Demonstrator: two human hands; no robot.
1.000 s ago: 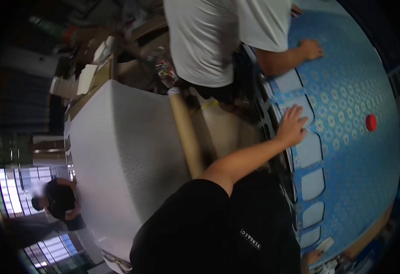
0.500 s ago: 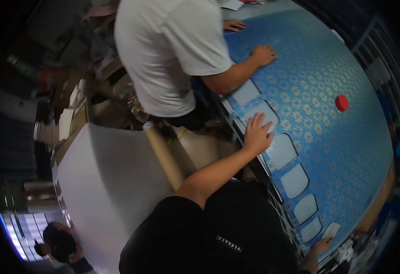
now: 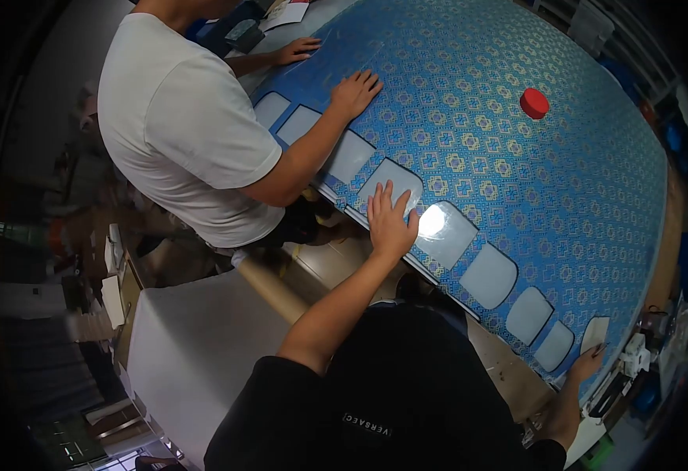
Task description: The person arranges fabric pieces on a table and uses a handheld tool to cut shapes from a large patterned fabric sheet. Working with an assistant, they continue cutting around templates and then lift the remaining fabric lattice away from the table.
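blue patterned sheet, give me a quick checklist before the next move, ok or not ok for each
1. Left hand over a pale panel: ok, fingers spread.
2. Right hand gripping the pale flat piece: ok.
3. Blue patterned sheet clear of the co-worker's hand: not ok, it rests there.
4. Red round object off the sheet: not ok, still on it.
5. Panels fixed down: cannot tell.

A long brown roll [image 3: 272,289] is beside a big white sheet [image 3: 195,337]; a person [image 3: 191,137] in a white shirt [image 3: 179,118] stands close by.
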